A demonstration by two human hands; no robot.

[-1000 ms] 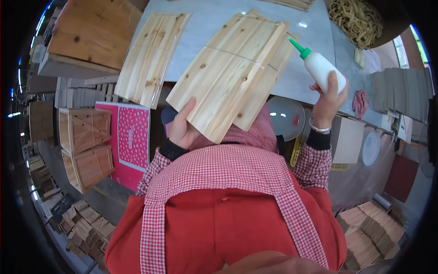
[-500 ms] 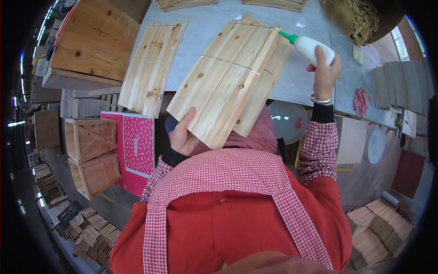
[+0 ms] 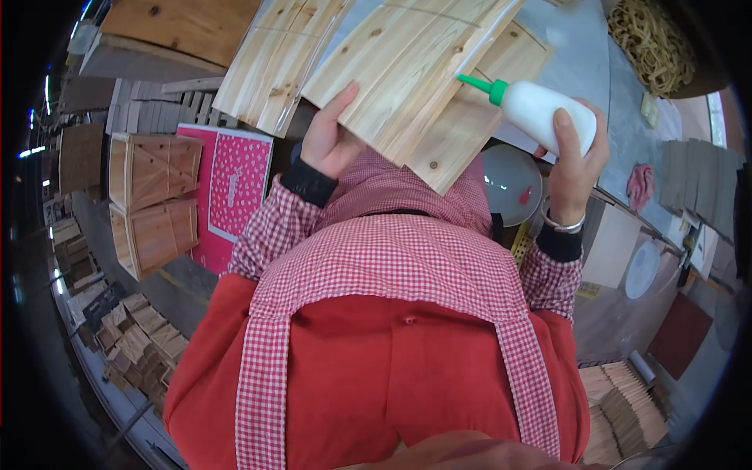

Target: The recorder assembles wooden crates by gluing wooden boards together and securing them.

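Note:
My left hand point(image 3: 333, 135) grips the near left corner of a pale, knotty wooden panel point(image 3: 407, 72), thumb on top and the other fingers mostly hidden beneath. The panel is tilted. In my right hand point(image 3: 578, 168) is a white glue bottle point(image 3: 546, 114), held sideways with its green nozzle tip at the panel's right edge. A white line of glue point(image 3: 492, 37) runs along that edge beyond the tip. A second wooden panel point(image 3: 457, 139) lies under the first and sticks out to its right.
Another wooden panel point(image 3: 274, 66) lies to the left on the table point(image 3: 576, 66). A wooden box point(image 3: 172, 31) stands at the far left. A white basin point(image 3: 513, 188) sits below the table edge. At the right are a pink cloth point(image 3: 640, 186) and a container of tan strips point(image 3: 650, 47).
The nozzle tip has travelled from the panel's far right corner nearer to me along its right edge, leaving a white glue line. The whole view has shifted, so the table appears higher.

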